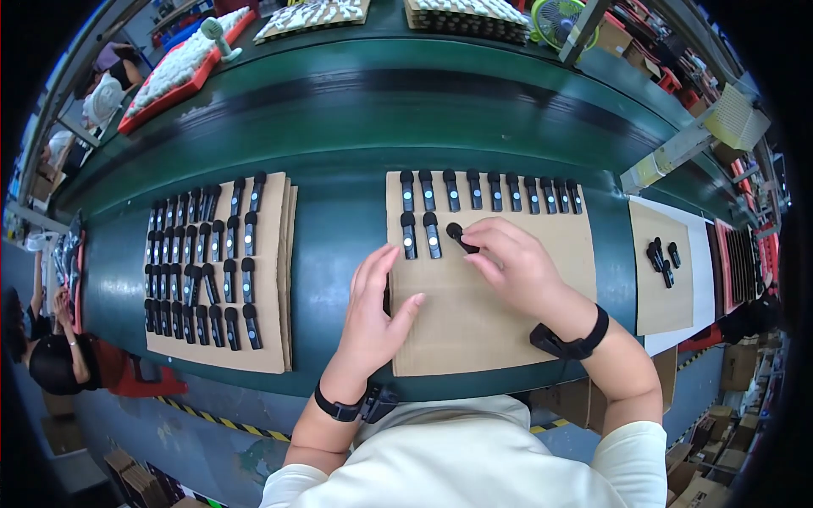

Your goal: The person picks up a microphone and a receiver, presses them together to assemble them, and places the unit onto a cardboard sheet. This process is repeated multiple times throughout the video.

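My right hand pinches a small black clip-on microphone with a round foam top, tilted over the cardboard sheet in front of me. To its left, two like microphones lie in the second row, the nearer one showing a pale round dot. Above them a full row of several microphones runs along the sheet's far edge. My left hand is by the sheet's left edge, fingers stretched, thumb apart, holding nothing.
On the left, stacked cardboard sheets carry several rows of microphones. A smaller sheet at right holds a few loose ones. Behind the green bench stand a red tray of pale pieces and a green fan. Another person sits far left.
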Demonstrator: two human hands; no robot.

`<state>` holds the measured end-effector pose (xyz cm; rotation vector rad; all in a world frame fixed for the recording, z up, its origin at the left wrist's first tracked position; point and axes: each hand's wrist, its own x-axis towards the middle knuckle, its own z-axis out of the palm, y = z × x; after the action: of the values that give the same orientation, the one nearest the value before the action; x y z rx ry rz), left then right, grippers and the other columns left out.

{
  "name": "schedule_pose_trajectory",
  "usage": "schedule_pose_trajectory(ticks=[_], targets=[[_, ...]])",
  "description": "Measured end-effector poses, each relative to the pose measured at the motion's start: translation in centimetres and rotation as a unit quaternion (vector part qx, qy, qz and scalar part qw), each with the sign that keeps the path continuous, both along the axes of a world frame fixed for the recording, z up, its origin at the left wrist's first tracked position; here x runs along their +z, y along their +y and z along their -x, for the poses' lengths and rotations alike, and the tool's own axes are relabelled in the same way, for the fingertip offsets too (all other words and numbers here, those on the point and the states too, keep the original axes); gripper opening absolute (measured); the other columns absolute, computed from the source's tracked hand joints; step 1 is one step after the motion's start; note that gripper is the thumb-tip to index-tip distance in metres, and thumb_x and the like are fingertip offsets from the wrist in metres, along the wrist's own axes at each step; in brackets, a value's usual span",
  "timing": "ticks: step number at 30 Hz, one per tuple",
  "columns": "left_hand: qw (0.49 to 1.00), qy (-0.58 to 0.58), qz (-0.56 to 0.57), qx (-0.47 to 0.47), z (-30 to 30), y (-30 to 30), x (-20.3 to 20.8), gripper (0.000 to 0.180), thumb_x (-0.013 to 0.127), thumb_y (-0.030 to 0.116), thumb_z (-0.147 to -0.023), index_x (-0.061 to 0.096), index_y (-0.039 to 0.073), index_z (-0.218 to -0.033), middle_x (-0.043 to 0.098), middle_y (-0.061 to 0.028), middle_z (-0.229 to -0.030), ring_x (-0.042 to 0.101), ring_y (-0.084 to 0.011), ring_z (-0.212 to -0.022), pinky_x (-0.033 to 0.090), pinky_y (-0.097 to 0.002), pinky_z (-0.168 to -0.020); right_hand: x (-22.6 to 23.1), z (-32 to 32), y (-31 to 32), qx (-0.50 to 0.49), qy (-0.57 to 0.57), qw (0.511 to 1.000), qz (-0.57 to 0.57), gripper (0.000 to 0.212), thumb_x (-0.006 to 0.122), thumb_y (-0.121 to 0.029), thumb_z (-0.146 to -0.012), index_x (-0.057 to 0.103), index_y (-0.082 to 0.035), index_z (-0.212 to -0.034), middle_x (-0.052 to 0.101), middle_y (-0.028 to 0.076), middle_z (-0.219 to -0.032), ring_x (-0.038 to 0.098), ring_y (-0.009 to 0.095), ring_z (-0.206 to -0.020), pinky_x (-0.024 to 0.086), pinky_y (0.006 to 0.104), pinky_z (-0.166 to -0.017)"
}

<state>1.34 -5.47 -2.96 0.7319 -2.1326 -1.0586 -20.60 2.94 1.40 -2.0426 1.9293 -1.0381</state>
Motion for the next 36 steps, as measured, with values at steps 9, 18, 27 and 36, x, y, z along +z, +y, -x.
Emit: schedule_pose_trajectory(ticks=[9,18,27,36], targets=[[0.998,-0.008,-0.056,-0.007,-0.2,0.2,0.4,0.060,0.068,0.005,-0.084,0.043,0.002,-0.139,0.039,-0.0206,-0.146,0.037,-0.0321,-0.137,0.031,-0.0414,-0.112,-1.3,-0.7,0.4,0.008,0.154,0.986,-0.065,0.027,0.073,-0.009,-0.074,0.065,-0.006,-0.100,0.060,0.009,-0.108,0.061,0.027,-0.098,0.053,0.0364,-0.081],[0.993,0.100,-0.067,0.011,-0.2,-0.3,-0.2,0.045,0.060,-0.002,-0.083,0.052,-0.002,-0.126,0.047,-0.0209,-0.138,0.045,-0.0325,-0.130,0.035,-0.0417,-0.109,-0.2,0.8,1.7,-0.056,0.158,0.983,-0.072,0.031,0.071,-0.014,-0.078,0.063,-0.007,-0.107,0.058,0.010,-0.114,0.060,0.028,-0.104,0.052,0.0383,-0.086],[0.996,0.029,-0.070,-0.055,-6.6,0.0,5.7,0.023,0.051,0.001,-0.091,0.058,-0.004,-0.112,0.061,-0.0186,-0.118,0.060,-0.0264,-0.109,0.045,-0.0378,-0.099,1.2,11.1,16.0,-0.276,0.069,0.956,-0.075,0.027,0.069,-0.014,-0.083,0.063,-0.009,-0.108,0.060,0.010,-0.117,0.060,0.031,-0.106,0.051,0.0386,-0.088],[0.991,-0.118,-0.006,0.070,-14.5,-3.4,11.4,0.019,0.053,0.010,-0.095,0.060,-0.004,-0.105,0.064,-0.0138,-0.103,0.060,-0.0211,-0.097,0.046,-0.0332,-0.091,-3.8,25.4,30.8,-0.433,0.079,0.893,-0.088,0.024,0.066,-0.007,-0.084,0.061,-0.004,-0.107,0.062,0.013,-0.104,0.062,0.028,-0.094,0.051,0.0355,-0.082]])
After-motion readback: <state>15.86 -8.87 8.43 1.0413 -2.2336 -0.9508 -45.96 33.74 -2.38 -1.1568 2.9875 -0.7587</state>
